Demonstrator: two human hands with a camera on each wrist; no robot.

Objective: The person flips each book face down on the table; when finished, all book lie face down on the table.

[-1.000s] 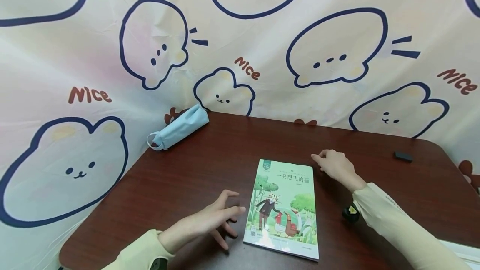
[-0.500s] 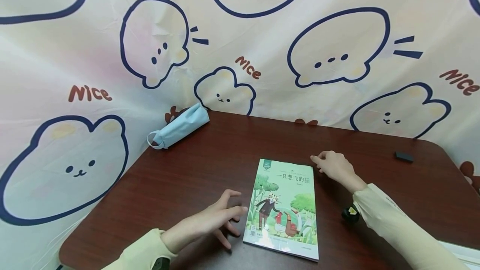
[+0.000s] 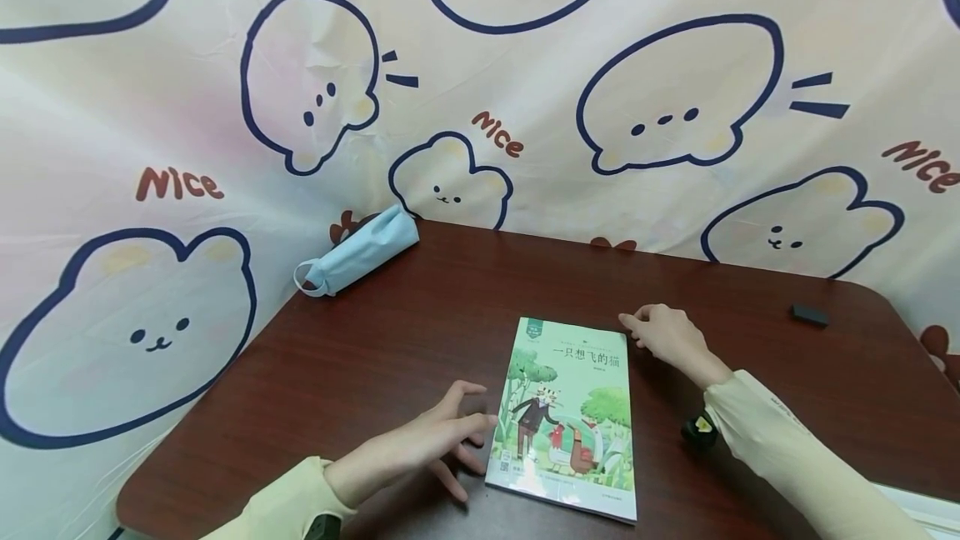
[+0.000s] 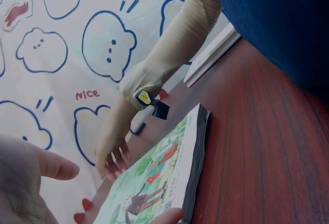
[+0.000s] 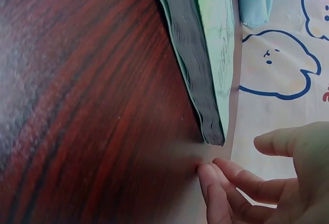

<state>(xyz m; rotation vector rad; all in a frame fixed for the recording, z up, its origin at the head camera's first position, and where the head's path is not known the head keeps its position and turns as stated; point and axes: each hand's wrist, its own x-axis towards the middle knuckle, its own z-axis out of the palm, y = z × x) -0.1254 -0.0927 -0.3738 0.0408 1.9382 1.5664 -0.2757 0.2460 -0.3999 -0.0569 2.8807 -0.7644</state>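
A closed green paperback book lies flat, its cover printed with a cat in a suit, birds and trees. My left hand hovers by its lower left edge with spread fingers, the thumb side reaching up to that edge. Beyond the upper right corner is my right hand, its fingers bent loosely and nothing between them. The right wrist view shows a gap between the book's corner and the right fingertips. In the left wrist view, one left fingertip overlaps the book's near corner.
The dark brown table runs back to a cartoon-printed cloth. A light blue pouch with a loop lies at the back left edge. A small black block sits far right, and a white object at the right edge.
My left hand has shifted slightly right, closer to the book's left edge. My right hand has edged a little left and down toward the upper right corner. The book stays in place.
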